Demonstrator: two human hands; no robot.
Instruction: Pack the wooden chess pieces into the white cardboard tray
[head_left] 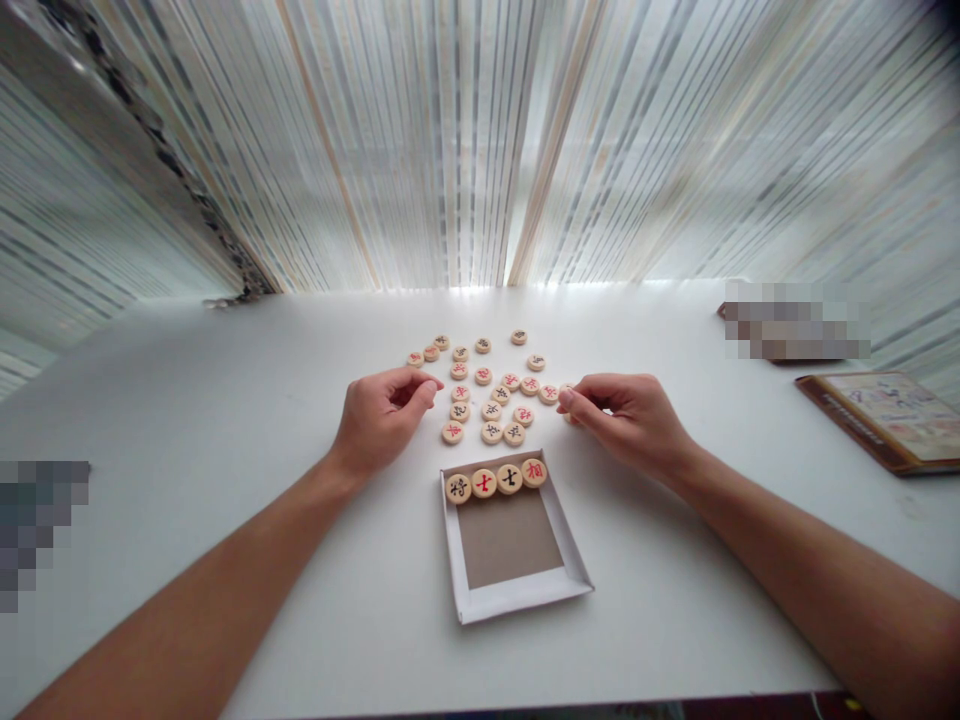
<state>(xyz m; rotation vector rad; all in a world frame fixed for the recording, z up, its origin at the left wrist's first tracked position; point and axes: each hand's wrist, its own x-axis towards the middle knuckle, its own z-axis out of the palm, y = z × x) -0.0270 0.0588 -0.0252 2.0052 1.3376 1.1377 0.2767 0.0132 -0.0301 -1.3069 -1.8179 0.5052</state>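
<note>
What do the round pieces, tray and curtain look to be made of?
Round pieces: likely wood, smooth finish; pale tan bodies with red or black characters.
Tray: probably thin cardboard, matte; folded white walls, creased corners, grey-brown floor.
Curtain: seems a thin fabric, since light glows through its stripes; weave too blurred to tell.

The left hand (pixel 386 415) and right hand (pixel 630 420) are bare, with slender fingers and rounded thumbs. The left forearm (pixel 225 570) and right forearm (pixel 795 560) are bare too, broadening from narrow wrists (pixel 337 470) toward the surface's (pixel 337 640) near corners.
</note>
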